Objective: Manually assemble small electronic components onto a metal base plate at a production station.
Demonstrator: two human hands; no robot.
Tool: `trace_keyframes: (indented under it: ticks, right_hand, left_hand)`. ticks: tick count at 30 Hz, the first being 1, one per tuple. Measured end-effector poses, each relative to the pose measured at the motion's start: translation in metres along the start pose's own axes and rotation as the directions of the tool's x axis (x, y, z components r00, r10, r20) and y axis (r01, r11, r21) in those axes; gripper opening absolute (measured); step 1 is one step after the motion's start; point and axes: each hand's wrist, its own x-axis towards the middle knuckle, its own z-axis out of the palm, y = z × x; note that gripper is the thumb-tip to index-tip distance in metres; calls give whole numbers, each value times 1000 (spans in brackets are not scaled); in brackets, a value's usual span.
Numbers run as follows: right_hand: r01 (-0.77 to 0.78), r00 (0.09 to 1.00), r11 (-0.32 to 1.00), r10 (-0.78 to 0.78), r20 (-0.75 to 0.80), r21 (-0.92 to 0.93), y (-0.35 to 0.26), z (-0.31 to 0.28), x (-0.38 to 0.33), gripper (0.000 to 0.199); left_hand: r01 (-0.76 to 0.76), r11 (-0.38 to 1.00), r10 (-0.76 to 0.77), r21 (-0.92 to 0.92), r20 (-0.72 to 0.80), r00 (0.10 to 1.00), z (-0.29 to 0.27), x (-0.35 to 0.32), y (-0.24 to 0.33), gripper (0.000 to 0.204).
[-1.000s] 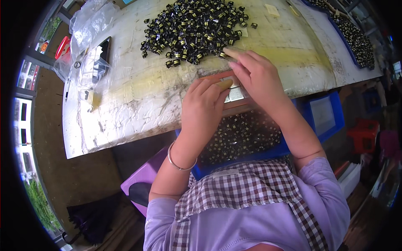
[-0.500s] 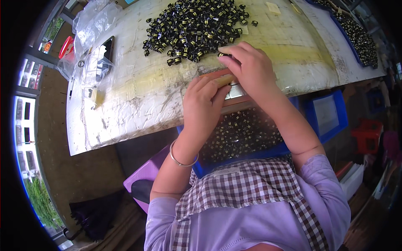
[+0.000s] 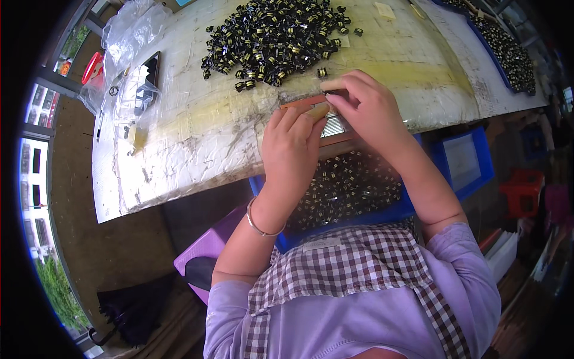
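At the near edge of the table, my left hand (image 3: 291, 140) rests with curled fingers on an orange-framed plate (image 3: 335, 140). A tan cover shows at one of its fingertips; what it grips, if anything, is hidden. The plate's middle is a shiny, ribbed metal panel (image 3: 332, 125). Just right of it, my right hand (image 3: 371, 110) pinches a small black part (image 3: 329, 93) between thumb and forefinger, close above the plate's far edge. One black-and-yellow part (image 3: 322, 72) lies alone beyond those fingers. A big heap of similar black-and-yellow parts (image 3: 272, 39) spreads farther back.
Below the table edge, a blue tray (image 3: 353, 221) full of such parts sits before my lap. Another blue tray (image 3: 505, 57) of parts stands at far right. Clear plastic bags (image 3: 134, 33) and a dark phone (image 3: 153, 69) lie at left. A purple stool (image 3: 206, 242) is lower left.
My right hand has drawn back from the single part by the heap toward the plate, uncovering that part. My left hand has stayed nearly in place at the plate.
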Motion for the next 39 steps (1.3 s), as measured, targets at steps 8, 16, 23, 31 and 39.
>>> trace_keyframes:
  ticks: [8,16,23,31,39]
  right_hand:
    - [36,990,997,-46,135,70,-4,-15,-3,19]
    - [-47,972,991,16,233,127,-20,-15,-1,15]
    - [-15,958,993,-19,286,114,-17,-15,-1,11]
    - [-1,955,993,-34,293,118,-17,-14,0,10]
    - [-103,992,983,91,86,149,-6,-6,18,17]
  left_hand:
    - [157,987,-152,34,-116,982,-34,23,-37,16]
    - [352,926,-366,135,94,926,-51,42,-79,17]
    - [246,940,-233,236,-82,969,-46,30,-85,16]
    - [235,941,-228,-242,56,972,-24,11,-21,20]
    - [41,974,-16,-223,113,993,-10,8,-11,15]
